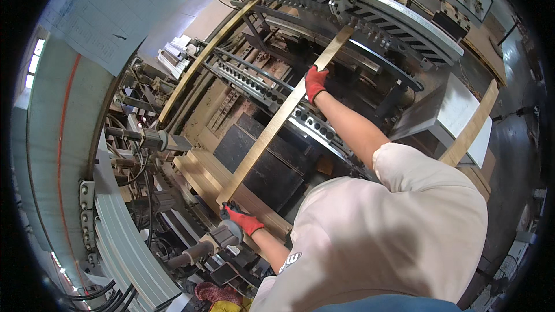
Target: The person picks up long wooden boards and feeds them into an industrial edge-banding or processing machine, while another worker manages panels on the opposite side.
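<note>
Overall, a metal machine frame (373, 20) spans the view, its far beam marked with dark diagonal stripes. Next in size is the person's cream shirt (393, 237), from which both forearms extend: the right reaches far forward and up toward the beam, nearly straight, while the left is lower and nearer the body, directed forward and leftward. A pale sheet of paper (118, 20) at upper left bears a ruled grid and faint writing, too small to read; dark lettering also marks the shirt near the left forearm.

The long wooden strip (276, 124) lies diagonally between the two arms, its far end near the beam and its near end above stacked boards (199, 169); contact with these cannot be told. It is narrow, straight-edged, light yellow-brown and faintly grained. Smallest are the grips, both in red gloves: the right grip (316, 82) clasps the strip's right edge beyond mid-length; the left grip (241, 217), with dark fingertips, grasps its near end.
</note>
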A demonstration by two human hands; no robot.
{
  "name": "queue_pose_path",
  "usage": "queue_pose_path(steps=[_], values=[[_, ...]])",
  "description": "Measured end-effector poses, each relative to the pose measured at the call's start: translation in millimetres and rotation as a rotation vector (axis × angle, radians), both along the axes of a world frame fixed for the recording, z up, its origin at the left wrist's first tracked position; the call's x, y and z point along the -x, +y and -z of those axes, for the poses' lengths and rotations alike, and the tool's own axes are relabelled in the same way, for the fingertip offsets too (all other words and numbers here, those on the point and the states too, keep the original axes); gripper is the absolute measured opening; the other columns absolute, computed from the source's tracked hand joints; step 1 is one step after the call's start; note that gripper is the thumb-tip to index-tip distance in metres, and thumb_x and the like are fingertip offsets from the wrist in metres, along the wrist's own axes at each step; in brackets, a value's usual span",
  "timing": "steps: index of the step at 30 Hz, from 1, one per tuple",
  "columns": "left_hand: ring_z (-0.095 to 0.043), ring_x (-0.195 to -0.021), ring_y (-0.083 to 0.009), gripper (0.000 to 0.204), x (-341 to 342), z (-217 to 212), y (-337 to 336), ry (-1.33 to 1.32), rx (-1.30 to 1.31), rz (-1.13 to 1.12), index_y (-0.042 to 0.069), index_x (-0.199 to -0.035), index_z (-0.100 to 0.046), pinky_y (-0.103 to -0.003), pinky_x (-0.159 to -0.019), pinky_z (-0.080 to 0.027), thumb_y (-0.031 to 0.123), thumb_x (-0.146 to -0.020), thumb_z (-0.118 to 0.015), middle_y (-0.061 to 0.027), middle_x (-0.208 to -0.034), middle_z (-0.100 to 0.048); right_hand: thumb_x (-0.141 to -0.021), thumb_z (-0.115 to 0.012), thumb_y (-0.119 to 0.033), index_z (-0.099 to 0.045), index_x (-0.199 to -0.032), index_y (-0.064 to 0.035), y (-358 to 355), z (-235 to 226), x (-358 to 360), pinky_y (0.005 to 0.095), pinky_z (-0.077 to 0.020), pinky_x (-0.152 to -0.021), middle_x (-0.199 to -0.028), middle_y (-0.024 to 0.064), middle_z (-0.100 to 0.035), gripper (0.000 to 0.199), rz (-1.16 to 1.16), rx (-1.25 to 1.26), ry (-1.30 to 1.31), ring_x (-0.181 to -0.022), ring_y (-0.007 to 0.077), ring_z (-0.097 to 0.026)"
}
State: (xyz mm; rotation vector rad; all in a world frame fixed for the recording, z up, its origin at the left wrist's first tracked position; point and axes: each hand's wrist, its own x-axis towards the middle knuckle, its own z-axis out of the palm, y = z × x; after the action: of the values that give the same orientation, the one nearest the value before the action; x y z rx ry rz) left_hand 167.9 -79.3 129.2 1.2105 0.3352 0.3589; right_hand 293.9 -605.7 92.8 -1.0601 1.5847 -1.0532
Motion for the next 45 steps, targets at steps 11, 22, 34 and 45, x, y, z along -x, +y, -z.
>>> queue_pose_path(steps=[11,22,34,45], values=[[-0.058,-0.073,-0.0124,0.009,3.3,0.5,5.4,0.211,-0.186,-0.059,0.008,-0.093,-0.059,-0.029,-0.066,-0.047,0.016,-0.089,-0.059,-0.001,-0.083,-0.061,-0.081,-0.063,-0.024,-0.046,-0.114,0.0074,21.5,-62.0,15.4,0.0451,-0.0467,-0.084,-0.106,0.0266,-0.058,0.048,-0.143,0.165,-0.149,-0.095,0.0352,-0.058],[-0.06,-0.09,-0.0215,0.042,-9.1,27.1,-14.7,0.272,-0.513,-0.385,0.001,-0.103,-0.059,-0.034,-0.081,-0.047,0.024,-0.072,-0.076,-0.0123,-0.095,-0.065,-0.082,-0.051,-0.034,-0.042,-0.109,0.0027,-67.4,25.6,-11.7,0.0467,-0.0496,-0.076,-0.099,0.0238,-0.06,0.046,-0.225,-0.084,-0.003,-0.092,0.0384,-0.06],[-0.056,-0.082,-0.0155,0.042,-15.7,18.4,-22.2,0.144,-0.408,-0.308,0.002,-0.106,-0.057,-0.031,-0.073,-0.047,0.023,-0.075,-0.076,-0.0071,-0.087,-0.06,-0.079,-0.052,-0.035,-0.043,-0.112,0.0067,23.1,-30.9,7.6,0.0525,-0.0474,-0.081,-0.105,0.0276,-0.06,0.053,-0.293,0.091,0.178,-0.098,0.0416,-0.059],[-0.053,-0.09,-0.0185,0.044,-37.4,58.9,-21.5,0.058,-0.243,-0.244,0.007,-0.108,-0.05,-0.034,-0.082,-0.045,0.018,-0.072,-0.074,-0.0063,-0.093,-0.057,-0.081,-0.05,-0.042,-0.046,-0.111,0.0096,125.7,-39.3,-25.5,0.0515,-0.0483,-0.081,-0.106,0.0286,-0.06,0.06,-0.614,0.212,0.186,-0.098,0.0411,-0.06]])
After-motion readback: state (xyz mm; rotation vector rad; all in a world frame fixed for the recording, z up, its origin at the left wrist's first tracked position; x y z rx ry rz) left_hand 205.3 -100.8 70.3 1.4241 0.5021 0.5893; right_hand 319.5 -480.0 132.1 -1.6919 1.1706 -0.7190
